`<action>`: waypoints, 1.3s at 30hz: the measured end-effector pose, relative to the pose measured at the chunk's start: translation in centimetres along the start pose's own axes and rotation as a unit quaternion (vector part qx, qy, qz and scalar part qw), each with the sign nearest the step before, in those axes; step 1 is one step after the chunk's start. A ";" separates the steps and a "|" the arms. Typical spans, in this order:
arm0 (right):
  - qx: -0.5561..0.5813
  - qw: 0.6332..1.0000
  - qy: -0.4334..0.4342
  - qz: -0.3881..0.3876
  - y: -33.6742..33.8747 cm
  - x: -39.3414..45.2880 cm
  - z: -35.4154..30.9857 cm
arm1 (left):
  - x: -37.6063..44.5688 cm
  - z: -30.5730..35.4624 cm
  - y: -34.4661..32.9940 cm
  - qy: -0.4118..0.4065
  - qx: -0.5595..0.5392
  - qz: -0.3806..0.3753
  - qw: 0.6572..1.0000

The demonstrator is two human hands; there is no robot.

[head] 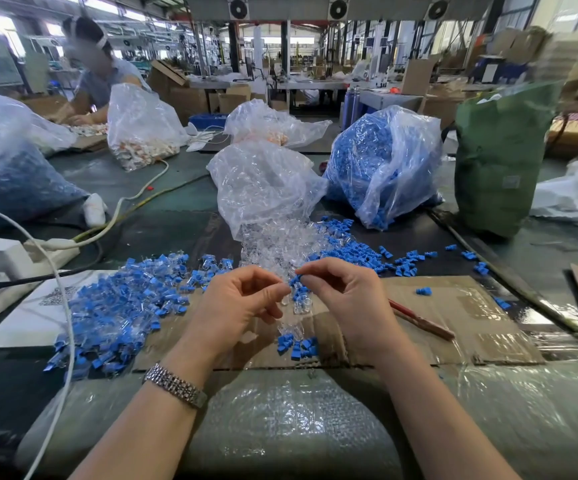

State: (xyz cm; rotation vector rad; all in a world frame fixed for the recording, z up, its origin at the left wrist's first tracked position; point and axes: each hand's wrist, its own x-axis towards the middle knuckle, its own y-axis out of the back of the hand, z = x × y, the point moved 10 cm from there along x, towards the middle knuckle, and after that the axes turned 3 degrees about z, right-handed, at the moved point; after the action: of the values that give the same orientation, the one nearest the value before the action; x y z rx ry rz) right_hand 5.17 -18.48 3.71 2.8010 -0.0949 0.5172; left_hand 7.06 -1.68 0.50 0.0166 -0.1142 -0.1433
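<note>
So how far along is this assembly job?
Done: a large pile of joined pieces, blue and clear, lies at the left. In hand: the right hand pinches a blue cap against what looks like a clear piece in the left hand. Left: many loose clear parts and loose blue caps, plus a clear-parts bag and a blue-caps bag, both well filled. Probably far from finished.
</note>
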 end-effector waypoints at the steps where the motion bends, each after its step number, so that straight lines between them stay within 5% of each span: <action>1: -0.001 1.000 0.003 -0.005 -0.1 -0.1 -0.2 | 0.0 0.1 -0.1 -0.006 -0.005 -0.006 1.000; 12: -0.059 0.997 0.045 -0.025 -1.0 -0.4 -1.0 | -0.2 -0.5 -1.1 0.044 -0.146 -0.064 0.986; 24: -0.129 0.985 0.113 0.002 -0.9 -0.4 -1.8 | -0.5 0.3 -1.0 -0.009 -0.012 -0.053 0.998; 39: -0.200 0.965 0.172 -0.018 -1.9 -0.9 -2.5 | -0.5 0.1 -1.0 0.003 -0.042 -0.054 0.998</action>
State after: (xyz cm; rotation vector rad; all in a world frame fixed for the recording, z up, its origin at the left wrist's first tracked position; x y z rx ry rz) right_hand 3.68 -15.90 5.07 2.2832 -0.0666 0.8606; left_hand 6.38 -2.56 0.54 -0.0605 -0.1020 -0.2558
